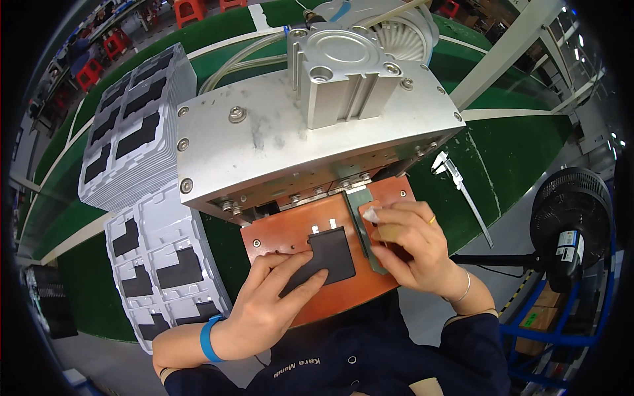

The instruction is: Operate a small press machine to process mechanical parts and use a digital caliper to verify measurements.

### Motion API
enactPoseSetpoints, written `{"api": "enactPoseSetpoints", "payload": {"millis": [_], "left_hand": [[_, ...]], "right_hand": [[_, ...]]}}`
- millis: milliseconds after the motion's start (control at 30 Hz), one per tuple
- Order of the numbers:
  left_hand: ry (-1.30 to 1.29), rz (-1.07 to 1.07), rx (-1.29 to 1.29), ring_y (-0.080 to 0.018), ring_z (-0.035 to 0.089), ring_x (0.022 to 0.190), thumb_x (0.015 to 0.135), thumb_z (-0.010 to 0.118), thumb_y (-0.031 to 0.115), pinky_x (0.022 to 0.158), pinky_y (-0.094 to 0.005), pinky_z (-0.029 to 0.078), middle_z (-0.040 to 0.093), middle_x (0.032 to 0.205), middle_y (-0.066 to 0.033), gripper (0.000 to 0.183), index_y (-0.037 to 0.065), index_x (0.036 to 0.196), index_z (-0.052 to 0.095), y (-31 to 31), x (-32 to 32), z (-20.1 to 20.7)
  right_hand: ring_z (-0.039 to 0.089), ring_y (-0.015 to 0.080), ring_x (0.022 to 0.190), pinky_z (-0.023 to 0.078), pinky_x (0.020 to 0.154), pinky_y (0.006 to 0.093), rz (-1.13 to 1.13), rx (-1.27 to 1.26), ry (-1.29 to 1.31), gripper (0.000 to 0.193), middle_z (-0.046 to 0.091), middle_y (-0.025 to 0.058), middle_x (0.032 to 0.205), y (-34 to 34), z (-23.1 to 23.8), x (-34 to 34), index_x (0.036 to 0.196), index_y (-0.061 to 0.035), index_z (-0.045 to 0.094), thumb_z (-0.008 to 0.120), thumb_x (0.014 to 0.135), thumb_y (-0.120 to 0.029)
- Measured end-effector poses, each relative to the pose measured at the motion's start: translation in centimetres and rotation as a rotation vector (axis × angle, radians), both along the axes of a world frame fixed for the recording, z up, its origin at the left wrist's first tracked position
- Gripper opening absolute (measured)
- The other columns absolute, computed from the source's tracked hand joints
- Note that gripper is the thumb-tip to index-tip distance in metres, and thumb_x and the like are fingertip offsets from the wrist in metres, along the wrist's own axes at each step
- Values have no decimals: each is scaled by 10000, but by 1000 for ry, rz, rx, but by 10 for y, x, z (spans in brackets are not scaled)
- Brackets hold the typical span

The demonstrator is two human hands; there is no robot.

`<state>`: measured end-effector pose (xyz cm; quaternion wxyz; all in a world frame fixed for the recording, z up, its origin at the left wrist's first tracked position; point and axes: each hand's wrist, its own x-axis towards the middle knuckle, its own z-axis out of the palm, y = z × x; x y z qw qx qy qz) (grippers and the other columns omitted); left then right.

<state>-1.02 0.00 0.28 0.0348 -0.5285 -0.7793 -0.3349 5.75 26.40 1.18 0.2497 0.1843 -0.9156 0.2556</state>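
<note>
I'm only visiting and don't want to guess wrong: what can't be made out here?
- Head view: the lower-left part of the dark flat piece, covered by the left hand.
- Head view: what the small white item is; too small, and partly covered by the right hand.
- Head view: the recess beneath the metal block, hidden by its overhang and shadow.
- Head view: the upper parts of two red stools, cut off by the top edge.

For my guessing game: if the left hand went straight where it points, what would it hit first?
Probably the green strip, beyond the black piece the left hand touches. The strip's height is unclear, so the hand might pass over it.
</note>
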Motion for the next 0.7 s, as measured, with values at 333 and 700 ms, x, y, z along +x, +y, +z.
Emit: {"api": "enactPoseSetpoints", "payload": {"millis": [333,700], "left_hand": [[-1,79,33,-310,568,982,722,806,51,825,-369,502,648,1188,-161,397,19,1110,730,23,-19,2],[-44,102,6,-282,582,968,712,826,76,854,-359,506,674,1188,-156,349,38,1052,756,25,-26,4]], "right_hand": [[588,266,1098,516,870,370,102,37,-148,274,618,84,1263,0,-1,10,1007,-107,690,805,775,-193],[564,217,1197,466,959,390,155,173,-239,397,592,62,1361,0,-1,8,1165,-83,688,757,835,-293]]}}
